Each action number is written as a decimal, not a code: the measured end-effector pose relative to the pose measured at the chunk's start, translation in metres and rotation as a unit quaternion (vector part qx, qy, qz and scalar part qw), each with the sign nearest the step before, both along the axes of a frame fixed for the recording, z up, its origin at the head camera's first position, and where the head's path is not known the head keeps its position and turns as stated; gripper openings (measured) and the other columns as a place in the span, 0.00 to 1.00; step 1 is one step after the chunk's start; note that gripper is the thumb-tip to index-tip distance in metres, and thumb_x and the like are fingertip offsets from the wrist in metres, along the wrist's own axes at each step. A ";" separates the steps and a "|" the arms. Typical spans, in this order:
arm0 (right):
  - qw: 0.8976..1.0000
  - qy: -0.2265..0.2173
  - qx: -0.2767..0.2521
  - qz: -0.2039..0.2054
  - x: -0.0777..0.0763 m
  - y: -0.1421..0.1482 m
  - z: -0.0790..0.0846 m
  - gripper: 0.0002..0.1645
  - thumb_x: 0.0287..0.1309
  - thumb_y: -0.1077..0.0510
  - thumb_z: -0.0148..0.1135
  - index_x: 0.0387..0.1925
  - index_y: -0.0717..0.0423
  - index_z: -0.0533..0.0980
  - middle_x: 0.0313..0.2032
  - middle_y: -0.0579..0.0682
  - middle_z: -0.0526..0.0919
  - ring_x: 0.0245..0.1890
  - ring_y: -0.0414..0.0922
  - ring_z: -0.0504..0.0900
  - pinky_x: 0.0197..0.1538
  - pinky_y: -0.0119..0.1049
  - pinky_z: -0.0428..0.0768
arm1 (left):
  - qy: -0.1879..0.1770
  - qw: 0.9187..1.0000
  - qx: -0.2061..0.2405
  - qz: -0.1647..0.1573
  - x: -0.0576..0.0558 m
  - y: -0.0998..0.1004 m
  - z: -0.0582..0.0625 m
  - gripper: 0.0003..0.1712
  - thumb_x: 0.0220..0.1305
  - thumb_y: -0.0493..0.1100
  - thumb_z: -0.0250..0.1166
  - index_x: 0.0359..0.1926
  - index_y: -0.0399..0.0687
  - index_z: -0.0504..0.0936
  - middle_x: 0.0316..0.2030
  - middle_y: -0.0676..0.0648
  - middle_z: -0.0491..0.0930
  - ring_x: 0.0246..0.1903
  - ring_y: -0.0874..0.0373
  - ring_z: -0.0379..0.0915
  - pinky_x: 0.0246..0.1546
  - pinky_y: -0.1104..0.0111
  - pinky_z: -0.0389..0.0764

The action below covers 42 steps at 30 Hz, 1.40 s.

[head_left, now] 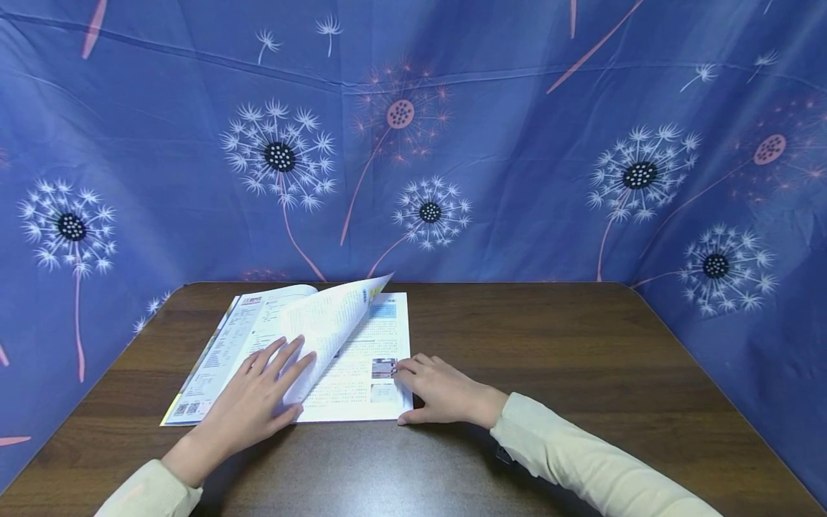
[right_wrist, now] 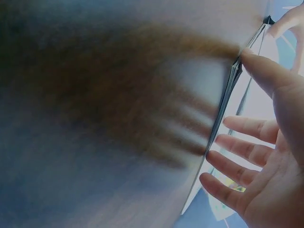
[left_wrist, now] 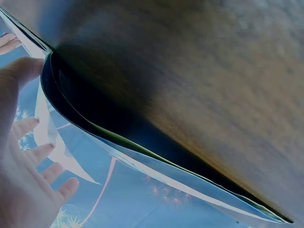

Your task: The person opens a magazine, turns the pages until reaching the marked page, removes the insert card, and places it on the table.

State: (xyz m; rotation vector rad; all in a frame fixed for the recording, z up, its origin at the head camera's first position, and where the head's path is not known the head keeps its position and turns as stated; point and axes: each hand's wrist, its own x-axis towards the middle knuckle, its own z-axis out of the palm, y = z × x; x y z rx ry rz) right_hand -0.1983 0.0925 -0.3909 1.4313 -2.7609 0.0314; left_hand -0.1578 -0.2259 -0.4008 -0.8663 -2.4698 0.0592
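An open magazine-like book (head_left: 352,388) with printed text and small pictures lies on the left half of the table. One of its pages (head_left: 329,316) stands lifted, bending over toward the left side. Fingers spread, my left hand (head_left: 248,402) reaches over the book against that page, its thumb by the bottom edge near the spine. At the book's right edge is my right hand (head_left: 446,391), its thumb by the lower corner and its fingertips touching the edge. In the right wrist view, the right hand's fingers (right_wrist: 244,147) look relaxed and apart.
The brown wooden table (head_left: 549,330) extends to the right of the book and in front of it. A blue cloth (head_left: 504,143) with dandelion prints hangs behind the table and along its sides.
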 end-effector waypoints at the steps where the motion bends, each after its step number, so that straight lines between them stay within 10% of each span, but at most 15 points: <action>1: 1.000 0.000 0.000 0.000 0.000 0.000 0.000 0.38 0.50 0.33 0.57 0.55 0.53 0.70 0.58 0.51 0.72 0.54 0.44 0.71 0.55 0.40 0.72 | -0.002 1.000 -0.001 0.001 0.000 0.000 0.000 0.42 0.42 0.54 0.67 0.61 0.46 0.68 0.63 0.38 0.63 0.59 0.38 0.59 0.51 0.47 0.66; 42: 0.999 -0.037 0.000 -0.009 -0.002 -0.002 0.005 0.29 0.55 0.42 0.57 0.54 0.52 0.73 0.58 0.50 0.73 0.54 0.44 0.72 0.56 0.41 0.72 | -0.042 0.998 -0.028 0.039 0.003 -0.004 -0.003 0.25 0.51 0.56 0.63 0.46 0.46 0.80 0.55 0.40 0.74 0.53 0.43 0.69 0.52 0.47 0.67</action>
